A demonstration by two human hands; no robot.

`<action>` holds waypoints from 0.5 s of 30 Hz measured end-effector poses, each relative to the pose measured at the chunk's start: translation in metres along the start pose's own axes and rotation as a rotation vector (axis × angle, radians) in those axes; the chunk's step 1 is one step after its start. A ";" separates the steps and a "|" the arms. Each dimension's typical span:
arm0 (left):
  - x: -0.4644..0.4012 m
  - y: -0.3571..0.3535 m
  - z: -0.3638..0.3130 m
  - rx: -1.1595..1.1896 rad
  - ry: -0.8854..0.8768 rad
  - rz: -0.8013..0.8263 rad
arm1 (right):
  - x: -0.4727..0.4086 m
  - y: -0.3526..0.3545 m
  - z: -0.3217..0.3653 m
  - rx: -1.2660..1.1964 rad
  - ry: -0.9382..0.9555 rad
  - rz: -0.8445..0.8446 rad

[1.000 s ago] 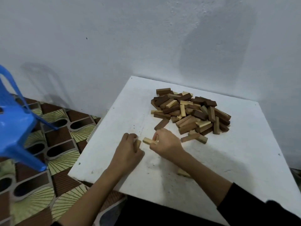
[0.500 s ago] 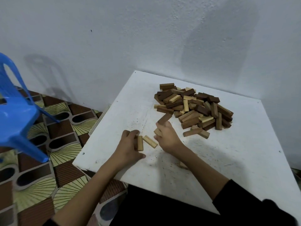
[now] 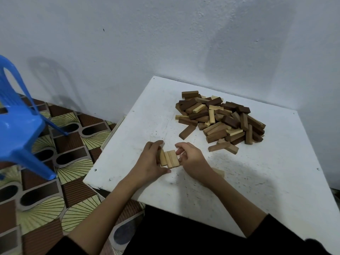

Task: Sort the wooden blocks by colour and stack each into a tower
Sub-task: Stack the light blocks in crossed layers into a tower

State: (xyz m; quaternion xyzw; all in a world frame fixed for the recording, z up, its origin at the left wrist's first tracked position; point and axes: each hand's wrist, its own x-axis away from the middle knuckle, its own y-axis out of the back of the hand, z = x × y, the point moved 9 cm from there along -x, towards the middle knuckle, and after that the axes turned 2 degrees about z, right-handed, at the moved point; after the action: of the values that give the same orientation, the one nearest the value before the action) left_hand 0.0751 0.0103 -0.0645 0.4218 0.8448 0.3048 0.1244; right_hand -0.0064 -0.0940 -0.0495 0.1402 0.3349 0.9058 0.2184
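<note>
Three light wooden blocks [image 3: 169, 158] lie side by side in a row on the white table [image 3: 257, 181], between my two hands. My left hand [image 3: 150, 162] curls round the left side of the row, thumb at its near end. My right hand [image 3: 191, 159] touches the right side of the row with bent fingers. A loose pile of mixed blocks [image 3: 220, 118], light, mid brown and dark brown, sits at the back of the table. One more light block [image 3: 219, 172] peeks out from behind my right wrist.
A single brown block [image 3: 187, 131] lies apart, between the pile and my hands. A blue plastic chair [image 3: 16, 122] stands on the patterned floor at the left. A white wall runs along the table's far edge.
Two separate light blocks have been pushed together with a third into one tidy row. Both hands have closed in on the row.
</note>
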 end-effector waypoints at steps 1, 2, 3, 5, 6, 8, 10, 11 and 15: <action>-0.001 0.000 0.000 0.002 -0.013 0.003 | 0.003 -0.002 -0.001 -0.015 -0.002 -0.004; -0.001 0.000 0.000 -0.001 -0.028 0.008 | 0.006 -0.002 -0.001 -0.013 0.008 -0.021; -0.002 0.000 -0.001 -0.004 -0.046 0.014 | 0.009 -0.003 0.001 0.003 0.035 -0.038; -0.003 0.000 -0.001 0.009 -0.082 0.035 | 0.014 -0.008 0.003 0.009 0.092 -0.019; -0.003 0.000 -0.001 0.021 -0.097 0.049 | 0.016 -0.012 0.003 -0.006 0.092 0.018; -0.003 -0.001 -0.002 0.043 -0.119 0.084 | 0.020 -0.019 0.001 -0.030 0.068 0.074; 0.000 -0.004 -0.002 0.065 -0.136 0.120 | 0.022 -0.022 0.000 -0.034 0.047 0.079; 0.001 -0.005 -0.002 0.074 -0.147 0.134 | 0.023 -0.023 0.000 -0.033 0.052 0.070; 0.004 -0.008 -0.002 0.088 -0.175 0.138 | 0.023 -0.022 0.000 -0.032 0.063 0.037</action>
State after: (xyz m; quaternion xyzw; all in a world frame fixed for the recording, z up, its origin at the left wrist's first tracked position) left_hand 0.0667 0.0091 -0.0673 0.5091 0.8122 0.2372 0.1578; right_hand -0.0197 -0.0681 -0.0618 0.1141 0.3243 0.9190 0.1932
